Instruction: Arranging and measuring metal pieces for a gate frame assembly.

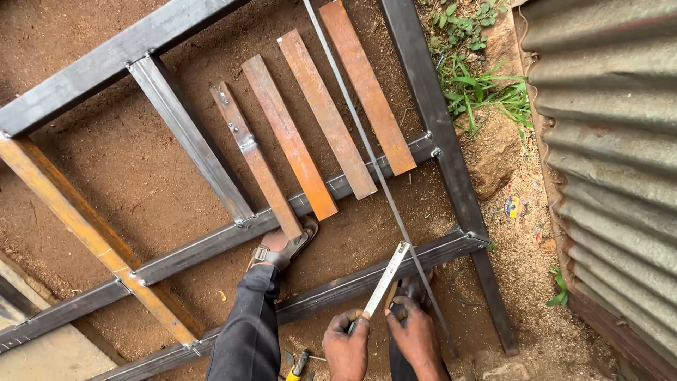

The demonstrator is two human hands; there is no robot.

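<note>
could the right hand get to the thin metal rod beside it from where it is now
Probably yes. The right hand sits at the measuring tape, and the thin rod runs past just to its right with nothing in between.

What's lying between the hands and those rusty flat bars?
In the head view, a frame crossbar crosses that stretch; the tape measure in both hands reaches it.

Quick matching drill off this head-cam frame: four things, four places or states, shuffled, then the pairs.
Things:
1. tape measure
2. rusty flat bars
3. sandalled foot
4. corrugated sheet

Places or states:
A. along the right edge of the view
B. lying side by side, ends on a frame tube
C. held in both hands, blade reaching a frame tube
D. on the soil between two frame tubes

Pairs: 1-C, 2-B, 3-D, 4-A
</note>
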